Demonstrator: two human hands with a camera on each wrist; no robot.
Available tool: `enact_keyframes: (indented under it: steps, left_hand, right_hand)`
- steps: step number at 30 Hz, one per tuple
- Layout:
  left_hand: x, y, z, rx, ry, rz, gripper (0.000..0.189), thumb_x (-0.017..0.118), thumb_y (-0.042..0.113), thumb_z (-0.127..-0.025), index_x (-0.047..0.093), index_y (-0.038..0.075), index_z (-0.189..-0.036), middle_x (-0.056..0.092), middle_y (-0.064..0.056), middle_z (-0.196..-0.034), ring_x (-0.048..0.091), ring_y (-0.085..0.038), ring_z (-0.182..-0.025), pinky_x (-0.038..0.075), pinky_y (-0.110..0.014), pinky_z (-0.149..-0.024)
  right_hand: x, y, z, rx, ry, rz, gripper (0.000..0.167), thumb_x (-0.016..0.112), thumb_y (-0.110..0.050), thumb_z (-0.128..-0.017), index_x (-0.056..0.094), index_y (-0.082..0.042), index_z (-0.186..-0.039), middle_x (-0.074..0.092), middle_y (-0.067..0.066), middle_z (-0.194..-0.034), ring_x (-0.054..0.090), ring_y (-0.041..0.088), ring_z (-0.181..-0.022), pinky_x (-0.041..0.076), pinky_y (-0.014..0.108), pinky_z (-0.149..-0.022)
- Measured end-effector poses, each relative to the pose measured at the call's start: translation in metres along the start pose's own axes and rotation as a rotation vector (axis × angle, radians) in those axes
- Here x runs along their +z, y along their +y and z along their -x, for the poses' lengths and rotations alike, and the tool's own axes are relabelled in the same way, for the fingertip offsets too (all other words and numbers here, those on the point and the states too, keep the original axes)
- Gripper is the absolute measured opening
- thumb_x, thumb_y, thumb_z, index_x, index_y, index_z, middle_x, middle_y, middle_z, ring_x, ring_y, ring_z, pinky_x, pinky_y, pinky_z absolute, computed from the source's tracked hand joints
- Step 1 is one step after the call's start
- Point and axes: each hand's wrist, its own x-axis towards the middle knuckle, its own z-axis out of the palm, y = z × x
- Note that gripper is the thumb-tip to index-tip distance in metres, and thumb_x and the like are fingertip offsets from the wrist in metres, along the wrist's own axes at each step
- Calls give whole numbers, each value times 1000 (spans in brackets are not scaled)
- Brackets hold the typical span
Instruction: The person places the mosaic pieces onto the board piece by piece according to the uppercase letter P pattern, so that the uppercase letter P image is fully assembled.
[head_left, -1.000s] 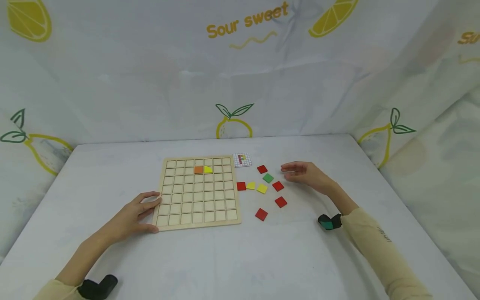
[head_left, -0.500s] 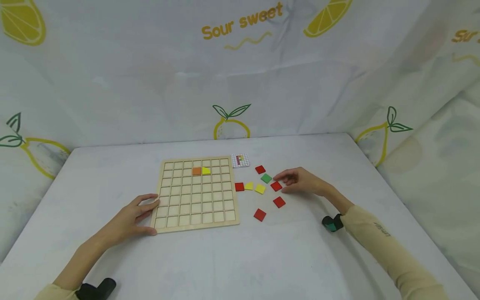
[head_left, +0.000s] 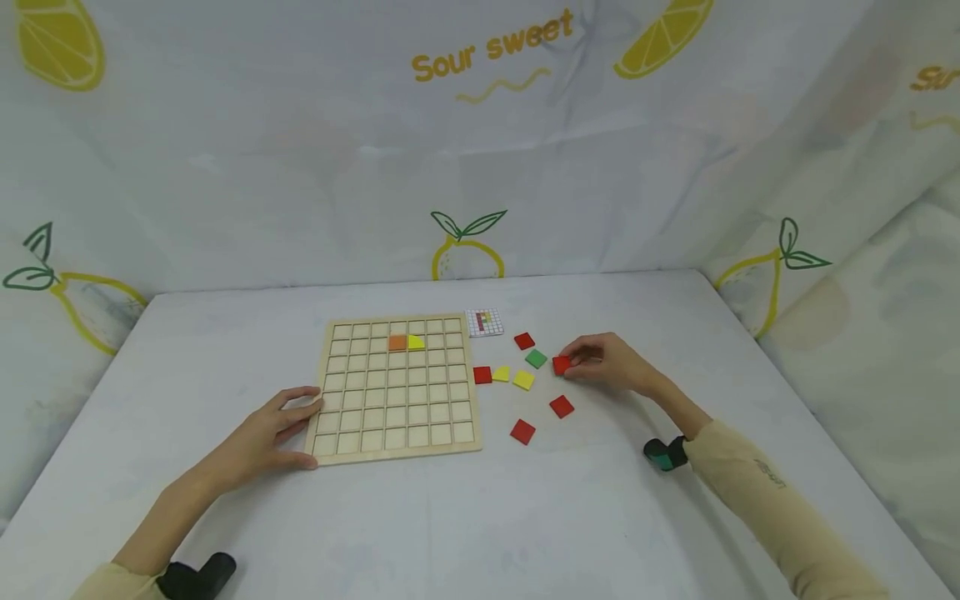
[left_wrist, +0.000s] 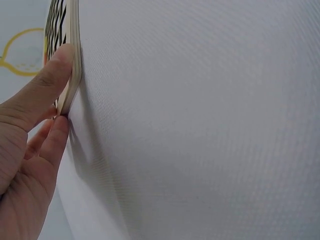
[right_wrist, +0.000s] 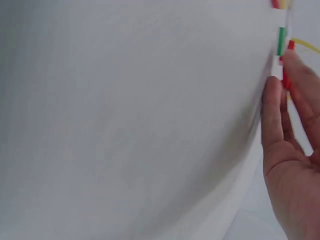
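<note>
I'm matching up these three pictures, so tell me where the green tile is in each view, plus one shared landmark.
Head: the green tile is right of centre, among loose tiles to the right of the grid board.
Left wrist: not in the picture.
Right wrist: the green tile is high up near the right edge, above the right hand.
Shared landmark: the white tabletop.

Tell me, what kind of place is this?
Looks like a curtained-off play corner, though I can't be sure. A white cloth with lemons hangs behind the table, where a wooden grid board and colored tiles lie.
</note>
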Motion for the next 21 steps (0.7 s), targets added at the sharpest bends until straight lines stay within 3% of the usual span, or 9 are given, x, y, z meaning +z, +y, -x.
enact_keyframes:
  steps: [5, 8, 21]
  left_hand:
    - [-1, 2, -1, -15, -7, -22, 79, 84, 9, -67, 45, -20, -129, 33, -29, -140, 48, -45, -120, 48, -36, -95]
    - [-1, 4, -1, -19, -10, -25, 79, 84, 10, -68, 45, -20, -129, 33, -28, -141, 48, -45, -120, 48, -35, -95]
    - [0, 2, -2, -36, -11, -17, 79, 84, 8, -67, 45, -20, -130, 33, -28, -141, 47, -45, -121, 48, -34, -95]
  right_hand:
    - [1, -7, 6, 112, 23, -126, 32, 70, -11, -89, 64, 2, -118, 62, 18, -117, 61, 30, -106, 56, 26, -89]
    - [5, -11, 7, 159, 45, -180, 35, 69, -13, -90, 63, 2, -121, 60, 19, -120, 59, 30, -110, 55, 25, -90]
    - [20, -32, 6, 225, 117, -343, 39, 66, -8, -91, 58, 3, -128, 57, 20, -128, 57, 30, -113, 55, 24, -88]
